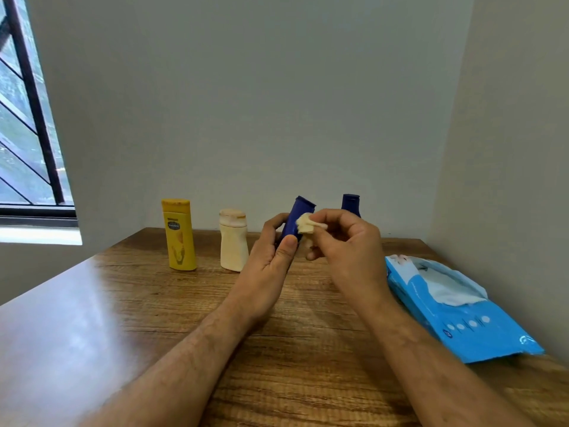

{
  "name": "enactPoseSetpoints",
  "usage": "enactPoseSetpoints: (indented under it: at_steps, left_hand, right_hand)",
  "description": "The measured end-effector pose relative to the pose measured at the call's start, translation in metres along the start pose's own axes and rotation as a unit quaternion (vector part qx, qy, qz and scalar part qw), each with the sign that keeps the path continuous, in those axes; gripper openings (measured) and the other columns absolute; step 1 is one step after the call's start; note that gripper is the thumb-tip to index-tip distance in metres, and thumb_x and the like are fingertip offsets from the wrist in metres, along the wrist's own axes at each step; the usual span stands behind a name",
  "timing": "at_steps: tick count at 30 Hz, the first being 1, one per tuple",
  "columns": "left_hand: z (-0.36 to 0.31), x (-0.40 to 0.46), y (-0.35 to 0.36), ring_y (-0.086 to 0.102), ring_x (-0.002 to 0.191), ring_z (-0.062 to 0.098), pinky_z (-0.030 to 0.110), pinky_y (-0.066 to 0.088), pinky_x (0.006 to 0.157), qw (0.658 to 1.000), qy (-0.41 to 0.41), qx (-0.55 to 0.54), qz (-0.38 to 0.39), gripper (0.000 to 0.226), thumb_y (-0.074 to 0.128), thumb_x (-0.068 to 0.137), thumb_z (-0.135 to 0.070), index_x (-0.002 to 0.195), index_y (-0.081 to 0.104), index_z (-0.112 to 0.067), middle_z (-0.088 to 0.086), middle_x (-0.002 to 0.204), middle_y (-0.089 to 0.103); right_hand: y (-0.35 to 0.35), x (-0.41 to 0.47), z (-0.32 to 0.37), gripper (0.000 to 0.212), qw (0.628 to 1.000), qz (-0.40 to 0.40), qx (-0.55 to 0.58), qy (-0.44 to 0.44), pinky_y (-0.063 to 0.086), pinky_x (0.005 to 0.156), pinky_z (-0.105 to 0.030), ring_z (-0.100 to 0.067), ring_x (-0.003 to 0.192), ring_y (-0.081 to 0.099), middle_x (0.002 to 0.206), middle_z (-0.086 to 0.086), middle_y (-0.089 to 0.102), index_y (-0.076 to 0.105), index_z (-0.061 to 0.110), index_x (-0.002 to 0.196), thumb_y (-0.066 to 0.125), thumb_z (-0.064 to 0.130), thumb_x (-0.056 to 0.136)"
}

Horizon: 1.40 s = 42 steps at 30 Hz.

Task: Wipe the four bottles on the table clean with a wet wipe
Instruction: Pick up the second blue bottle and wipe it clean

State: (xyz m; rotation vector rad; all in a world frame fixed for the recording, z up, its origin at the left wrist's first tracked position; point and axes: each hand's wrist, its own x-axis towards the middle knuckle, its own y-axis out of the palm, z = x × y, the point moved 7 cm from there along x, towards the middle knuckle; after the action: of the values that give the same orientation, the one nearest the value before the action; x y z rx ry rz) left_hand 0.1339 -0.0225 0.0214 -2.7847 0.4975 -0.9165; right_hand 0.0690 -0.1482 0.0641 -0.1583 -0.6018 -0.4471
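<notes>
Left hand (271,257) grips 1 tilted blue bottle (297,220); right hand (348,245) pinches wipe (308,227) against it.

Wood-grain surface (154,303) with a glossy sheen; smooth matt plastic bottles, yellow (179,235), cream (233,241) and blue (297,220); soft crumpled wipe (306,224); glossy plastic-film wipe pack (462,318)

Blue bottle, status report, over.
Left hand grips blue bottle, tilted, off table. Right hand pinches wet wipe against it. Nothing in the way.
</notes>
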Motion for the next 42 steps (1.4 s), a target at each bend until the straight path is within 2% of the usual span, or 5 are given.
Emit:
enactPoseSetpoints:
  at_steps: [17,21,25,29,42]
  left_hand:
    - [-0.020,-0.007,0.003,0.060,0.088,0.004,0.025,0.050,0.078,0.998,0.058,-0.023,0.001,0.036,0.032,0.096,-0.059,0.131,0.038,-0.058,-0.021,0.106,0.059]
    - [-0.015,-0.007,-0.001,0.061,0.074,0.010,0.032,0.053,0.067,0.998,0.037,-0.044,-0.010,0.045,0.030,0.095,-0.058,0.137,0.041,-0.044,-0.012,0.095,0.065]
    - [-0.016,-0.007,-0.002,0.058,0.113,-0.003,0.014,0.045,0.092,0.996,0.059,0.065,-0.010,0.051,0.031,0.094,-0.065,0.140,0.035,-0.044,-0.018,0.124,0.059]
    - [-0.015,-0.007,-0.004,0.052,0.119,0.005,0.027,0.047,0.099,0.987,0.076,0.138,-0.039,0.062,0.029,0.093,-0.071,0.145,0.031,-0.038,-0.013,0.129,0.054]
    - [-0.024,-0.010,0.001,0.066,0.072,0.024,0.042,0.058,0.062,0.998,0.055,0.013,-0.010,0.041,0.028,0.101,-0.053,0.137,0.045,-0.041,-0.004,0.092,0.066]
  right_hand:
    - [0.007,0.004,-0.017,0.013,0.922,-0.005,0.343,0.179,0.052,0.048,-0.021,-0.013,0.054,0.059,0.076,-0.012,0.067,0.066,0.004,0.101,0.058,0.000,0.091]
    - [0.003,0.006,-0.006,0.010,0.965,0.033,0.242,0.098,0.053,0.050,-0.025,-0.019,0.057,0.059,0.076,-0.010,0.069,0.070,0.005,0.094,0.065,0.002,0.086]
    - [0.005,0.002,0.001,0.010,0.986,0.011,0.161,0.042,0.056,0.055,-0.030,-0.023,0.059,0.061,0.080,-0.008,0.073,0.073,0.010,0.093,0.072,0.011,0.083]
    - [0.003,0.001,-0.013,0.009,0.973,-0.052,0.195,0.116,0.056,0.055,-0.027,-0.016,0.058,0.065,0.084,-0.010,0.073,0.072,0.009,0.094,0.070,0.007,0.086]
    - [-0.006,0.007,-0.017,0.010,0.969,-0.037,0.203,0.133,0.050,0.049,-0.023,-0.015,0.057,0.059,0.090,-0.012,0.072,0.071,0.010,0.098,0.066,0.010,0.089]
